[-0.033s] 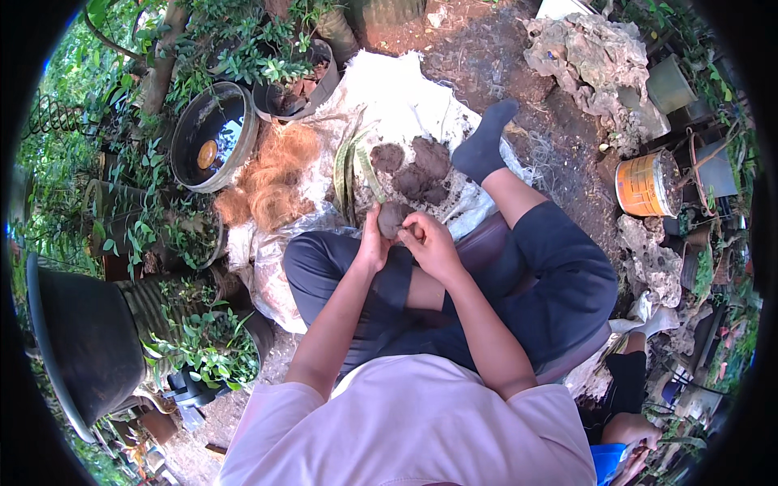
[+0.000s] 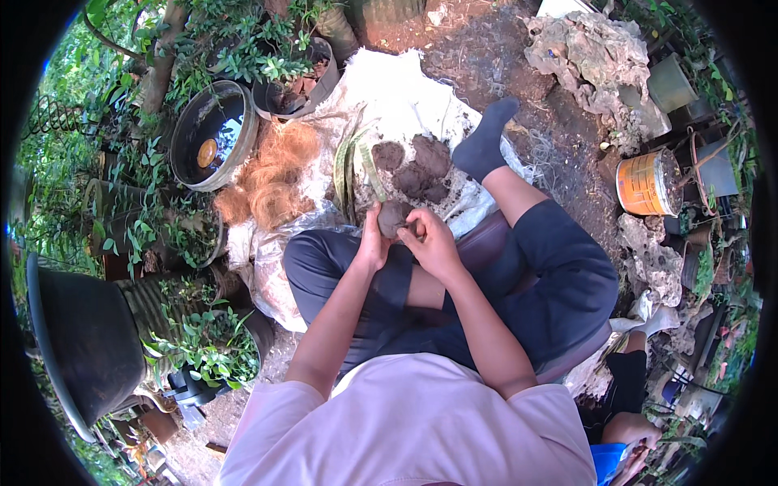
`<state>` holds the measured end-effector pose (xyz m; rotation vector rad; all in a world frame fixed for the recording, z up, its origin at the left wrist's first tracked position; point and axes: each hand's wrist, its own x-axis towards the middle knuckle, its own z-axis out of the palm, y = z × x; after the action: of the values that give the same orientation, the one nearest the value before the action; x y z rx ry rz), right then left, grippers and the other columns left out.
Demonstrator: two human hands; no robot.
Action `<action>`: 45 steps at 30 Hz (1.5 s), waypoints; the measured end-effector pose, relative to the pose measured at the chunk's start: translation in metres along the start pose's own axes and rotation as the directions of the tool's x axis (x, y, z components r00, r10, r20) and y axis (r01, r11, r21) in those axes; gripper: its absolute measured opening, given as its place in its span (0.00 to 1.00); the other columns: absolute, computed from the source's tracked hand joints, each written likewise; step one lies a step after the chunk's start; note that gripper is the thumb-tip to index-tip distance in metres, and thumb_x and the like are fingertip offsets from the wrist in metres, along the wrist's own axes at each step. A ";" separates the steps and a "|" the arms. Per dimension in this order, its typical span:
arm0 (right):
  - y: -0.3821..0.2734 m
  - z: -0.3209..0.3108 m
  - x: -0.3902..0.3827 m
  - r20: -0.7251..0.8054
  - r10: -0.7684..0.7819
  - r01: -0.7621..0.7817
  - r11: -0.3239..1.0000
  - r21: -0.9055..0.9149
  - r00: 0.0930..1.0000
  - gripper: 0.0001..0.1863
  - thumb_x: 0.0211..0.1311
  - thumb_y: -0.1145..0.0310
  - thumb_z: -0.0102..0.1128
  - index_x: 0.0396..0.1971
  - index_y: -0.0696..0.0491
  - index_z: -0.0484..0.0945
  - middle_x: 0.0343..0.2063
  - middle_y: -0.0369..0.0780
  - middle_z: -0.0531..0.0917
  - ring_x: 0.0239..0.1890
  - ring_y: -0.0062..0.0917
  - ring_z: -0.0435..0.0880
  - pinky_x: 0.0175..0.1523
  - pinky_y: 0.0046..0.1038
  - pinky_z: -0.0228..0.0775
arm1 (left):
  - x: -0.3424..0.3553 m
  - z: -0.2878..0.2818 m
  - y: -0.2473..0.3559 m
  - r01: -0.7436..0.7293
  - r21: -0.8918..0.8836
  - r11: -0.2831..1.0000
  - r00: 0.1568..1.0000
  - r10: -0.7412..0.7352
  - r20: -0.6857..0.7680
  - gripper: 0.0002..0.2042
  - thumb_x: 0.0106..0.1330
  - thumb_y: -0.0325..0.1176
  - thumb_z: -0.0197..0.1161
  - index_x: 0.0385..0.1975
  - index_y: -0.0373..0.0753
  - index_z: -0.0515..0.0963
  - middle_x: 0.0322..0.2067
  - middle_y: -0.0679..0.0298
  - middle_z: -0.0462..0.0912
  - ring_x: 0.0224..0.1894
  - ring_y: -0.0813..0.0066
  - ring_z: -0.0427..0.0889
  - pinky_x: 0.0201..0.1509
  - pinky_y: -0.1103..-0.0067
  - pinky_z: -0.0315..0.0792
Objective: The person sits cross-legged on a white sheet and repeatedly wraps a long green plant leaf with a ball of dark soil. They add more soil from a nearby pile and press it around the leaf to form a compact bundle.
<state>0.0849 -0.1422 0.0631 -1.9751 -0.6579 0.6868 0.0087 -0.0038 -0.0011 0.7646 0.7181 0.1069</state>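
A rounded ball of dark brown soil [image 2: 395, 217] sits between my two hands, above my crossed legs. My left hand [image 2: 372, 245] cups it from the left. My right hand [image 2: 431, 243] presses on its right and lower side with bent fingers and thumb. Just beyond, several lumps of the same soil [image 2: 413, 180] lie on a white sack [image 2: 381, 89]. Long green leaves [image 2: 342, 182] with pale edges lie left of the lumps, one reaching toward the ball. Farther left are tufts of orange-brown fibre [image 2: 275, 172].
A round basin [image 2: 180, 146] of dark water, with an orange-brown disc in it, stands beyond the fibre. Potted plants and a large black tub [image 2: 81, 348] line the left. Rough rocks [image 2: 587, 61] and an orange bucket [image 2: 640, 188] stand right. Another person's arm [image 2: 628, 429] shows lower right.
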 end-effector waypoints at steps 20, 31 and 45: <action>0.037 0.025 0.007 0.011 -0.263 0.255 0.942 0.217 0.965 0.33 0.68 0.63 0.57 0.68 0.55 0.56 0.63 0.53 0.67 0.65 0.43 0.68 0.68 0.37 0.61 | 0.011 -0.015 -0.015 -0.222 0.221 0.950 0.975 0.211 0.072 0.20 0.76 0.47 0.43 0.53 0.37 0.70 0.46 0.60 0.77 0.50 0.68 0.79 0.56 0.71 0.73; 0.042 0.031 0.018 -0.012 -0.076 0.072 0.864 0.498 0.997 0.19 0.68 0.66 0.57 0.56 0.55 0.72 0.50 0.43 0.78 0.51 0.29 0.78 0.53 0.30 0.72 | 0.009 -0.007 -0.012 -0.149 0.249 0.957 0.988 0.137 0.064 0.20 0.76 0.50 0.42 0.48 0.40 0.71 0.40 0.64 0.77 0.42 0.76 0.78 0.45 0.76 0.74; 0.042 0.023 0.023 0.126 0.040 -0.111 0.764 0.636 0.991 0.14 0.72 0.65 0.53 0.53 0.51 0.72 0.39 0.34 0.77 0.37 0.14 0.73 0.37 0.20 0.69 | 0.006 -0.013 -0.021 -0.317 0.293 0.902 0.947 0.288 0.139 0.19 0.75 0.44 0.45 0.53 0.35 0.70 0.45 0.61 0.77 0.47 0.75 0.78 0.52 0.76 0.73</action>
<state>0.0925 -0.1315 0.0121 -1.3299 -0.3302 0.9279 0.0018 -0.0091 -0.0246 1.1779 0.5275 0.2432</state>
